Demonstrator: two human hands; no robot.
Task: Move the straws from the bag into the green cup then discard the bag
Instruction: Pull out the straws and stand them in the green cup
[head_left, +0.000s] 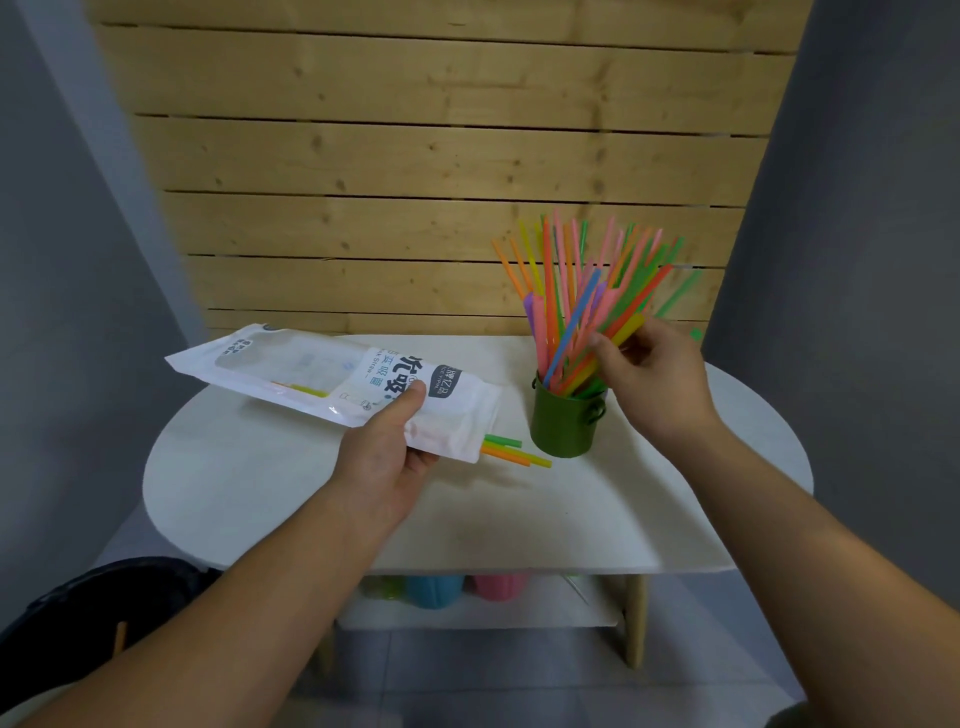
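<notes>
few straws (511, 451) poke from bag (332, 379) mouth, at 9 o'clock of green cup (566, 423) | light, slick, fairly stiff; I'd pinch the exposed tips | left hand (387, 452) grips bag, thumb on top | right hand (652, 374) fingers curled round cup bundle (582, 291) | fanned bundle crowds cup mouth | white table (260, 493) underneath, wood slats (415, 156) at 12

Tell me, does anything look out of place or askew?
Yes: a few straws poke out of the open end of the bag in the left hand, beside the green cup; they might slip out.
</notes>
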